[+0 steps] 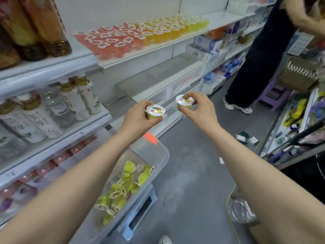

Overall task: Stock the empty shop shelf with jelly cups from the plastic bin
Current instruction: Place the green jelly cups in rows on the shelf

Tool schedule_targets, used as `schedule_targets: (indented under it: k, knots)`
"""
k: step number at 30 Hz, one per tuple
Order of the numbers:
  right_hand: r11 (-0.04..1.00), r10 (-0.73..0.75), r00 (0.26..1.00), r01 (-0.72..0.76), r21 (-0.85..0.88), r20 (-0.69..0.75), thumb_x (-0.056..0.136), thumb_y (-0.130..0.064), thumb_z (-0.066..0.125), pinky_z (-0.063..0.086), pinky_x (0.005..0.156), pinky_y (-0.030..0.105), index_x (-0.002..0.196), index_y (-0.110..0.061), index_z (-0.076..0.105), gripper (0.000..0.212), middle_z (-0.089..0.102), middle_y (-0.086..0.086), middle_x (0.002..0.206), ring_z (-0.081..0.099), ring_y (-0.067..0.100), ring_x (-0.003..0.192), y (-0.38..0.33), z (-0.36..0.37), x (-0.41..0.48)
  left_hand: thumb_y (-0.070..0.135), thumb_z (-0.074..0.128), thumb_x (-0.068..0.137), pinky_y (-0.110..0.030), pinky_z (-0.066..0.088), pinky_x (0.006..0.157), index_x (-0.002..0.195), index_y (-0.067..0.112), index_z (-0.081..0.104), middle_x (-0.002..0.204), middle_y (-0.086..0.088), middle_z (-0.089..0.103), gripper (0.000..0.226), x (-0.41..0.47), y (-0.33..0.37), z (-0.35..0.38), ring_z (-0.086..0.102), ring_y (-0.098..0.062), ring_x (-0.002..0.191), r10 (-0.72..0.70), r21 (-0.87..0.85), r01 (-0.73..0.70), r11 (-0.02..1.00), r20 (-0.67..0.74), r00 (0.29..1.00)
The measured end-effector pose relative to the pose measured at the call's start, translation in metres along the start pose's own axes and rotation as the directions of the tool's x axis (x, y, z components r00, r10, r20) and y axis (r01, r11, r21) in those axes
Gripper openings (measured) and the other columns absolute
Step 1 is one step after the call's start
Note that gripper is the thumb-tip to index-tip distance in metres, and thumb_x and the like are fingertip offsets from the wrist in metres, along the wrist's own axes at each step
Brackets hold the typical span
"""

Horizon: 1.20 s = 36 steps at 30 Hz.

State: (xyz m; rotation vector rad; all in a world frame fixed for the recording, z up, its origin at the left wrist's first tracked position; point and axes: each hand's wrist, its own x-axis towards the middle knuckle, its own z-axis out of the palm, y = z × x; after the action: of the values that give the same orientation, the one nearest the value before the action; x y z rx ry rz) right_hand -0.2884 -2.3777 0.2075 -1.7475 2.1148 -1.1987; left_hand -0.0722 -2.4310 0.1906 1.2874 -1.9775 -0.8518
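Head view looks down on two bare hands, each with a jelly cup pinched in its fingers: the left hand [139, 117] grips one green jelly cup [155, 111] by its sides, foil lid up, and the right hand [198, 110] grips a second cup [185, 101] the same way. Both cups are held in the air, between bin and shelf.

Above and beyond the fingers, the stocked shelf [153, 46] already carries rows of red, orange and yellow cups, with bare white board left at its far end. Just past the fingertips a lower shelf [158, 76] looks empty. Below the wrists, the clear plastic bin [158, 155] holds a loose scatter of green cups, so the job seems well along, though a fair handful is left.

Left of the hands stand shelves of bottled tea [40, 117]. The aisle floor [193, 155] is grey, with small packets lying on it, and another person [260, 50] stands farther down.
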Motion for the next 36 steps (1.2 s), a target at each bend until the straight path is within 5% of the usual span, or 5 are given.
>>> schedule_targets:
  k: [9,15,22,36]
  knots:
    - [1.000,0.003,0.999,-0.004,-0.024,-0.042,0.077,-0.037,0.075,0.041,0.077,0.023,0.102,-0.029,0.065,0.028,0.061,-0.006,0.103,0.051,0.004,0.087,0.061,-0.055,0.052,0.039,0.082,0.069,-0.034,0.052,0.084,0.106,0.030,0.061,0.093,0.016,0.067,0.044,0.055,0.053,0.064,0.065,-0.004,0.081,0.006,-0.068,-0.007,0.998,-0.010,1.000]
    - [1.000,-0.001,0.998,0.000,-0.014,-0.069,0.078,-0.038,0.075,0.034,0.071,0.013,0.101,-0.028,0.065,0.028,0.061,-0.009,0.103,0.050,-0.004,0.082,0.097,-0.068,0.105,0.039,0.082,0.070,-0.032,0.052,0.085,0.113,0.027,0.061,0.100,0.013,0.068,0.049,0.112,0.072,0.102,0.065,-0.007,0.085,0.013,-0.092,-0.016,0.996,-0.024,1.000]
    - [1.000,0.002,0.998,-0.003,-0.002,-0.059,0.077,-0.039,0.075,0.041,0.081,0.024,0.102,-0.030,0.064,0.028,0.061,-0.007,0.104,0.054,0.008,0.092,0.149,-0.073,0.211,0.042,0.081,0.069,-0.036,0.052,0.087,0.110,0.032,0.060,0.101,0.013,0.067,0.046,0.227,0.091,0.141,0.064,-0.008,0.087,0.048,-0.102,-0.051,0.993,-0.038,0.998]
    - [0.999,0.005,0.998,-0.002,0.050,-0.066,0.080,-0.038,0.074,0.035,0.074,0.012,0.099,-0.034,0.063,0.022,0.060,-0.008,0.103,0.053,0.002,0.089,0.248,-0.073,0.440,0.042,0.080,0.069,-0.038,0.052,0.084,0.110,0.031,0.058,0.102,0.013,0.066,0.047,0.456,0.131,0.203,0.064,-0.007,0.085,0.063,-0.090,-0.067,0.994,-0.052,0.997]
